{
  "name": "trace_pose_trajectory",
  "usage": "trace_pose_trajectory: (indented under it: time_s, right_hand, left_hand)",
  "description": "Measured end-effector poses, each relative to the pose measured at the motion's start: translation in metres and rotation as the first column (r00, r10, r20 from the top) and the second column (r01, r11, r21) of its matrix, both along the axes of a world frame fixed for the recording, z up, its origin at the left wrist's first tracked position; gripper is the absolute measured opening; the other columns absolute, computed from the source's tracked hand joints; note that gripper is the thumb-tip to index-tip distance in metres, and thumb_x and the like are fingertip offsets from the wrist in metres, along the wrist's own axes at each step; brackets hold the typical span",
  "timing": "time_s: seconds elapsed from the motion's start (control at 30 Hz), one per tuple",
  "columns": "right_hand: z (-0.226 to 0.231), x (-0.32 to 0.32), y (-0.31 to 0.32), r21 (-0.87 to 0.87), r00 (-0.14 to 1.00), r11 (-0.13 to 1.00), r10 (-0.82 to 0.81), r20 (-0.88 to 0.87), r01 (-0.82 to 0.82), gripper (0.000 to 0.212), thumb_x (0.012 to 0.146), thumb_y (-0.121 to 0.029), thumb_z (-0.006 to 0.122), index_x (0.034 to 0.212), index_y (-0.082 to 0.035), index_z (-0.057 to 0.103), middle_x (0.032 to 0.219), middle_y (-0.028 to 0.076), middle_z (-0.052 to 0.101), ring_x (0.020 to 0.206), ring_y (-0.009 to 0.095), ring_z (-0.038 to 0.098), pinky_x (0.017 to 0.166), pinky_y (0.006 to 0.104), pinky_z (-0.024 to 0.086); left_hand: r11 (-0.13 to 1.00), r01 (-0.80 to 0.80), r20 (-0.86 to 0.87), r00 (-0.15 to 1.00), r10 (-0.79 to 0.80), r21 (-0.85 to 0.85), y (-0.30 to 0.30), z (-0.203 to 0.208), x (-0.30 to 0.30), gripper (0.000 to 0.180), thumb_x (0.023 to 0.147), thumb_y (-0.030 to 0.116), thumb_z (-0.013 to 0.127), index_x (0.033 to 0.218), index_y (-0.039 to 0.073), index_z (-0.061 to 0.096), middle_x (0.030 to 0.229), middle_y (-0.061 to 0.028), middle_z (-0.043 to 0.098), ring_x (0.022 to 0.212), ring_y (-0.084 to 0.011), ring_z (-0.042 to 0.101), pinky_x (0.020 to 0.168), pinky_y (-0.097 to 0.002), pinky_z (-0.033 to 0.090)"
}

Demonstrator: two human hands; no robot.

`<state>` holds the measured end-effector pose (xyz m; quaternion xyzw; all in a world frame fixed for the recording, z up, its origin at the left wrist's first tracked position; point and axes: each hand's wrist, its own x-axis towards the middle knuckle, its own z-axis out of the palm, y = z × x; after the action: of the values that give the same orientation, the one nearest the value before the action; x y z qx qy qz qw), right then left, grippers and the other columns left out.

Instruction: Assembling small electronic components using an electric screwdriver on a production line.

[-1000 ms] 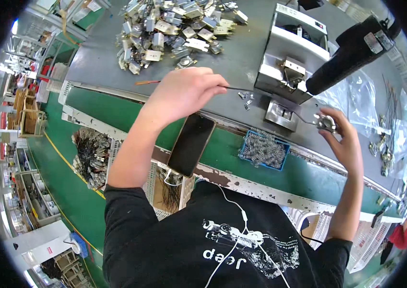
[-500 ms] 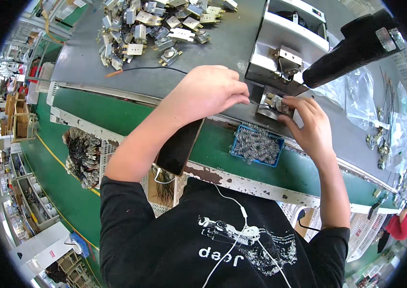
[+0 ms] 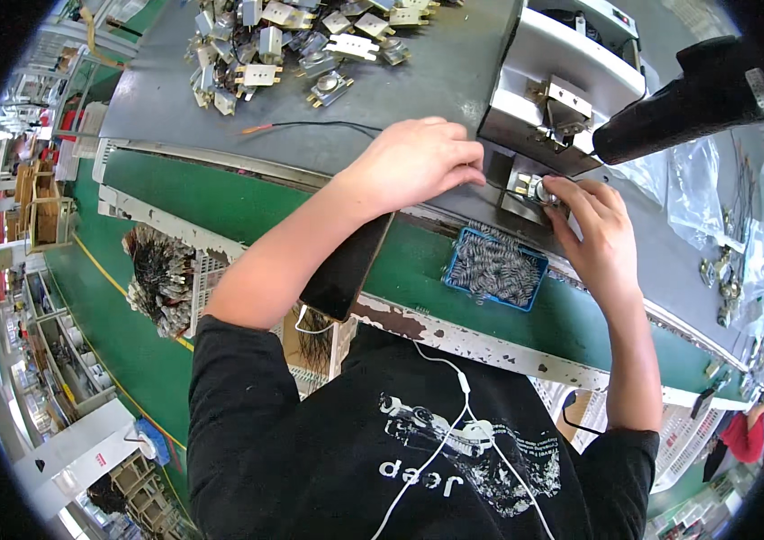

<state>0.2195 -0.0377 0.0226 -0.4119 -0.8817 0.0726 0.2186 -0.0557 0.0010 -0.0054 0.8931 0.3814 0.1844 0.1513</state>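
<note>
My left hand [image 3: 422, 162] is closed in a pinch on a thin dark wire [image 3: 314, 123]. The wire's orange-tipped end trails over the grey bench to the left, and its other end runs toward a small metal component [image 3: 537, 189]. That component, round and silvery with a brass-coloured tab, rests on a metal block [image 3: 517, 205] at the bench edge. The thumb and fingers of my right hand [image 3: 596, 220] grip its right side. Just beyond stands a white and metal bench machine [image 3: 548, 63]. My fingers partly hide where wire and component meet.
A pile of metal-cased components [image 3: 310, 45] covers the far left bench. A blue tray [image 3: 494, 304] of small springs sits near the front, right of a dark phone [image 3: 341, 279]. A thick black tube [image 3: 679, 99] slants in near the machine; clear plastic bags [image 3: 692, 184] lie right.
The whole view has shifted slightly, with the bench and machine sitting a little farther right. Both hands keep almost the same grip and place beside the metal block.
</note>
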Motion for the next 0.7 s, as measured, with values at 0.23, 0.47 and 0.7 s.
trace_pose_trajectory:
  time_s: [0.23,0.47,0.7]
  right_hand:
    - [0.007,-0.003,-0.007,-0.075,0.994,0.992,-0.107,-0.022,0.105,0.036,0.08,-0.003,0.075,0.115,-0.008,0.066,0.101,0.011,0.07,0.093,0.026,0.065,0.083,0.0353,0.051]
    - [0.082,0.009,0.034,0.406,0.756,0.866,0.052,-0.653,0.291,0.058,0.091,0.007,0.066,0.141,0.005,0.037,0.122,0.024,0.062,0.105,0.025,0.067,0.086,0.0299,0.056]
    - [0.084,-0.028,0.055,0.094,0.637,0.969,-0.076,-0.767,0.229,0.048,0.093,-0.018,0.07,0.133,0.001,0.051,0.106,0.012,0.067,0.088,0.015,0.064,0.075,0.0265,0.053]
  left_hand:
    - [0.992,0.105,0.194,0.974,-0.117,0.073,-0.014,0.007,0.035,0.031,0.082,0.029,0.076,0.109,0.016,0.069,0.107,-0.0054,0.062,0.104,-0.0258,0.061,0.089,-0.0397,0.05]
    - [0.991,0.127,0.264,0.955,-0.134,0.044,-0.007,-0.007,0.054,0.026,0.083,0.019,0.074,0.108,0.018,0.07,0.104,-0.0002,0.063,0.098,-0.0244,0.061,0.086,-0.0384,0.053]
    - [0.996,0.091,0.18,0.979,-0.093,0.019,-0.008,0.003,0.055,0.025,0.083,0.019,0.074,0.108,0.02,0.071,0.1,-0.0003,0.063,0.097,-0.0242,0.062,0.083,-0.0387,0.055]
